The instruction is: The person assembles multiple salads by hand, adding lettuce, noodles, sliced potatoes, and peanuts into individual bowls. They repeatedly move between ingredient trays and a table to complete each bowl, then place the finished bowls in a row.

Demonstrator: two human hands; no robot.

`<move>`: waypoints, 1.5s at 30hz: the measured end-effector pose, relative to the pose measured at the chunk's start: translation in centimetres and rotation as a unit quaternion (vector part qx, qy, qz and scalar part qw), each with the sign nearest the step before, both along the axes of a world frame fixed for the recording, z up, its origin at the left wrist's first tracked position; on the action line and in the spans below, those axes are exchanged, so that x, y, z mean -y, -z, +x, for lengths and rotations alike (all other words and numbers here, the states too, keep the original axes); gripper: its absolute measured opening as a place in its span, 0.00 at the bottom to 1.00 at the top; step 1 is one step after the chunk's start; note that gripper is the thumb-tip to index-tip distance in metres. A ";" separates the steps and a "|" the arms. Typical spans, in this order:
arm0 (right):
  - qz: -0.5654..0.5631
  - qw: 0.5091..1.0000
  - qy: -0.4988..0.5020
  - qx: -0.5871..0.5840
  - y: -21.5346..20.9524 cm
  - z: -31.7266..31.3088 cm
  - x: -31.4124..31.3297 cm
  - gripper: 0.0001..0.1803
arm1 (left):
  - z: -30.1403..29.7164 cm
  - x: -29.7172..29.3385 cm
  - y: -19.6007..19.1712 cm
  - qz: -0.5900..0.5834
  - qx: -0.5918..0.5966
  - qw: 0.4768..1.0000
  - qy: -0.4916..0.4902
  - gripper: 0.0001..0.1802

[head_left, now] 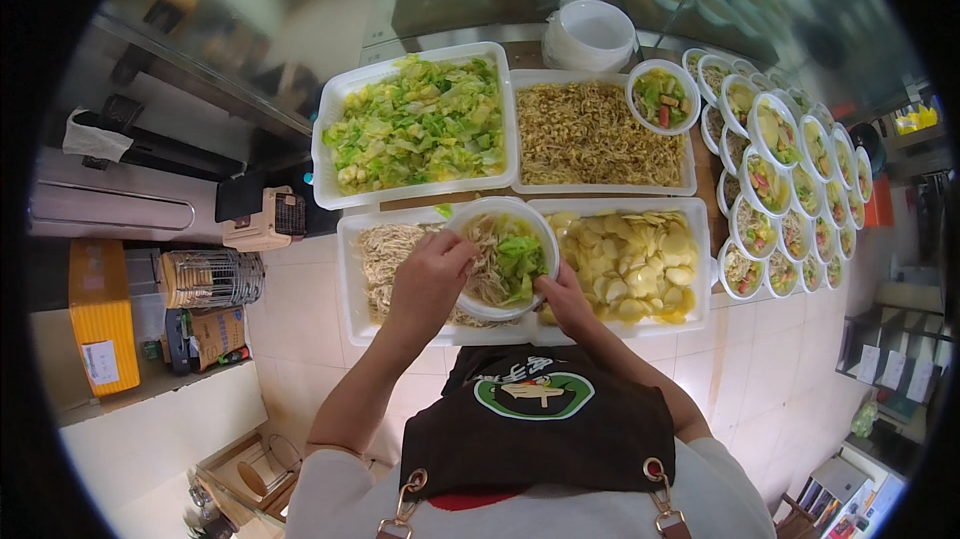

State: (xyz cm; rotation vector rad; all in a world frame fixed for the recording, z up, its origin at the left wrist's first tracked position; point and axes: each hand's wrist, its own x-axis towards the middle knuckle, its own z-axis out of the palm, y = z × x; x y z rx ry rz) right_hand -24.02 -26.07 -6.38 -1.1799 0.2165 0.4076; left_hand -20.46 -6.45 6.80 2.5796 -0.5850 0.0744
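Note:
A round white bowl [548,231] is held over the two near trays, with chopped green cabbage and pale thin strands that look like enoki mushrooms [487,257] inside. My right hand [567,301] grips its right rim, thumb over the edge. At the bowl's left side, my left hand [436,271] has its fingers pinched together on some of the strands. Beneath that hand lies a white tray [350,311] of the same pale strands. Sliced potatoes [632,264] fill the tray under my right hand's side.
Behind stand a tray of chopped cabbage [420,124] and a tray of bean sprouts [590,134], with a filled bowl [662,99] on its corner. Stacked empty bowls [592,34] stand against the glass. Many filled bowls [770,184] are piled at the right.

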 end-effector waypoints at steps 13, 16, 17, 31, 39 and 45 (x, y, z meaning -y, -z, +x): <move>0.015 0.998 -0.062 0.015 -0.8 0.0 -5.3 0.25 | -1.1 -3.3 2.9 -0.071 0.012 0.997 0.038 0.17; 0.023 0.997 -0.074 0.009 -1.4 0.2 -8.1 0.25 | -3.8 -4.9 3.9 0.003 0.002 0.999 0.046 0.16; 0.027 0.997 -0.076 0.010 -1.7 0.2 -9.1 0.25 | -4.3 -5.8 4.1 0.039 -0.003 0.998 0.043 0.16; 0.038 0.995 -0.089 0.001 -1.9 -2.6 -14.0 0.24 | -8.4 -10.3 2.9 0.067 0.014 0.997 0.040 0.05; -0.017 0.995 -0.075 -0.057 1.6 -3.2 -4.4 0.21 | -2.0 -9.3 2.7 -0.177 -0.071 0.972 -0.138 0.04; -0.058 0.997 -0.013 -0.038 4.1 -2.6 2.6 0.24 | 14.0 -6.6 11.8 0.096 -0.046 0.977 -0.185 0.10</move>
